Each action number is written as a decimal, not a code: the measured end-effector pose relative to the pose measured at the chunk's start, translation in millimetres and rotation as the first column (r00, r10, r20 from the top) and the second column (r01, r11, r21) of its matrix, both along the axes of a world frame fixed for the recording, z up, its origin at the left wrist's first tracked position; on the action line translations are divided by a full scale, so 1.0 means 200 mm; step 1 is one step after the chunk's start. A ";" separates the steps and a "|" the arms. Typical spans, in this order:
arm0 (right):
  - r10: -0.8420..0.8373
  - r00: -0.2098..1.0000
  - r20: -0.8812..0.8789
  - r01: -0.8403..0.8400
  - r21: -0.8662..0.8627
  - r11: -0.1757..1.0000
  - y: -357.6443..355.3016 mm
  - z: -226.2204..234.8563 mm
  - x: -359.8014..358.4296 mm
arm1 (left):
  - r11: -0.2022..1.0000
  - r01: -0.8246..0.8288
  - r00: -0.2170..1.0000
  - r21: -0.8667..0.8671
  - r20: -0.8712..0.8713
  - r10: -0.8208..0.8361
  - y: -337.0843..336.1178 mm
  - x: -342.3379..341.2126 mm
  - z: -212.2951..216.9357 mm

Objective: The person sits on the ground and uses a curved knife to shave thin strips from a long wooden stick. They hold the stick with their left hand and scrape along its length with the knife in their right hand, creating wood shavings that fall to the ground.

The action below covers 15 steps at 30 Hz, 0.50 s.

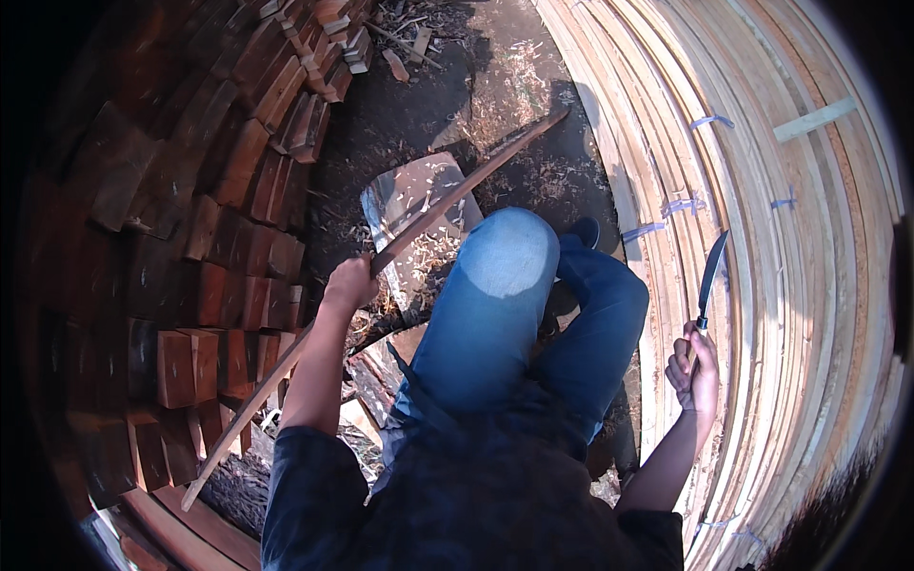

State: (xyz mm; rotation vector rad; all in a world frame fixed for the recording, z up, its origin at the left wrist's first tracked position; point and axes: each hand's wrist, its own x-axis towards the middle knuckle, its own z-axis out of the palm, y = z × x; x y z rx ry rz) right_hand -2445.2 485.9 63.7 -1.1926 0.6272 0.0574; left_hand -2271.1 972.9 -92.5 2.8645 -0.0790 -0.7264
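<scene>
My left hand (351, 284) is closed around a long, thin wooden stick (447, 202). The stick runs slantwise, from low at the left to a far end near the middle top, passing above a flat board (392, 195) strewn with wood shavings. Out to the right, my right hand (695, 371) grips the handle of a knife (711, 276). Its dark, slightly curved blade points up and away from me, apart from the stick. The fingers of that hand wrap the handle, hiding most of it.
Stacked reddish-brown timber blocks (176, 366) rise on the left. Along the right lie long pale planks (657, 105) in bundles tied with bluish strips (683, 206). Shavings and scraps (519, 71) litter the dark ground ahead. My bent knees (509, 252) sit between the stacks.
</scene>
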 end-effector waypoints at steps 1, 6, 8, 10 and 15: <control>0.011 1.000 -0.004 -0.011 -0.013 1.000 0.03 0.01 0.03 | 1.000 0.016 1.000 -0.001 -0.016 -0.016 0.05 -0.01 -0.05; 0.062 0.998 0.022 -0.060 -0.079 0.995 0.20 0.10 0.18 | 1.000 0.026 0.996 -0.017 -0.084 -0.027 0.20 -0.16 -0.14; 0.083 0.996 0.025 -0.081 -0.081 0.993 0.24 0.11 0.28 | 1.000 0.014 0.995 -0.022 -0.096 -0.017 0.20 -0.17 -0.11; 0.132 0.991 0.022 -0.130 -0.082 0.988 0.29 0.13 0.40 | 0.998 0.013 0.996 -0.067 -0.086 -0.019 0.21 -0.15 -0.12; 0.212 0.976 0.052 -0.211 -0.026 0.977 0.40 0.21 0.72 | 0.993 0.019 0.983 -0.113 -0.177 -0.039 0.18 -0.17 -0.16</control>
